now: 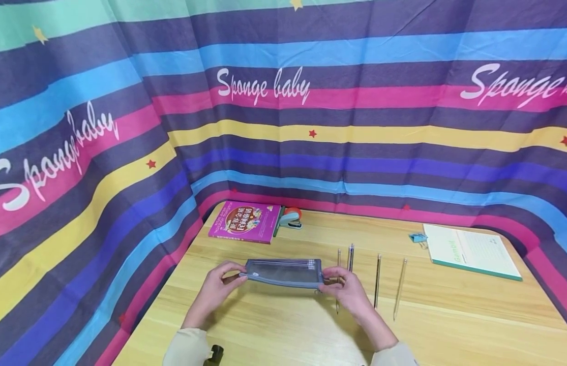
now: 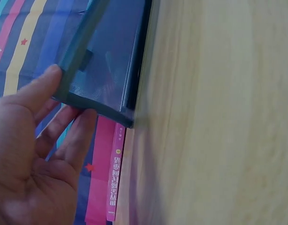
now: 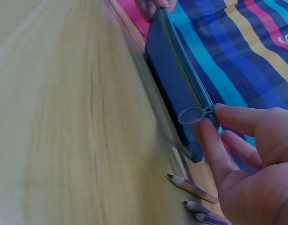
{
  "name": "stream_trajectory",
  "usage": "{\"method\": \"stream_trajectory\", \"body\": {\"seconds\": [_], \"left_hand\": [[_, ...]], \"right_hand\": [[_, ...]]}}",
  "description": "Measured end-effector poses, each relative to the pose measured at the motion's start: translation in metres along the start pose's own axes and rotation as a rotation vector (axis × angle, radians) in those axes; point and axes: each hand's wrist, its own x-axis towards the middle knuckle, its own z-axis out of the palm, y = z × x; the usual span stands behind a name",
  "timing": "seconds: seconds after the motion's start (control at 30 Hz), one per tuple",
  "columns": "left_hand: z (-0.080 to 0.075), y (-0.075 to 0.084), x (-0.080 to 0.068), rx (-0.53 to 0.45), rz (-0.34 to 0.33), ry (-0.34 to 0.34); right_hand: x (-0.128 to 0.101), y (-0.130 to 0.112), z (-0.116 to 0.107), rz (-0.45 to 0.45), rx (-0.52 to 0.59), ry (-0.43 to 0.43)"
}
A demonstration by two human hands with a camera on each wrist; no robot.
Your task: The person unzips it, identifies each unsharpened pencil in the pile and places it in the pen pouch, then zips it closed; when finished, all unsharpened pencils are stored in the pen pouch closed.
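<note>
A grey-blue zippered pencil case with a see-through mesh side is held up between both hands, close over the wooden table. My left hand pinches its left end; in the left wrist view the thumb and fingers meet at a corner of the mesh case. At the other end, my right hand pinches the zipper-side corner, beside a looped zipper pull. Several sharpened pencils lie under and to the right of that hand, among them a dark pencil and a pale pencil.
A purple book lies at the back left, a light blue stapler and an orange-red round item beside it. At the right are a notebook and a blue binder clip. A black object sits by the left sleeve.
</note>
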Motion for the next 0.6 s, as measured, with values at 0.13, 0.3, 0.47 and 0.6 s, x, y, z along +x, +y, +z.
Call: {"method": "stream_trajectory", "body": {"seconds": [0.13,0.3,0.47,0.6], "left_hand": [[0.000,-0.005,0.004,-0.003,-0.006,-0.003],[0.004,-0.009,0.007,-0.013,-0.020,-0.001],[0.008,-0.008,0.010,0.006,-0.050,-0.007],[0.010,-0.008,0.013,0.038,-0.058,-0.002]], "right_hand": [[0.000,0.002,0.002,-0.012,-0.013,-0.026],[0.001,0.005,0.005,-0.018,-0.042,-0.047],[0.002,0.006,0.007,-0.008,-0.044,-0.041],[0.003,0.006,0.008,-0.005,-0.039,-0.039]]}}
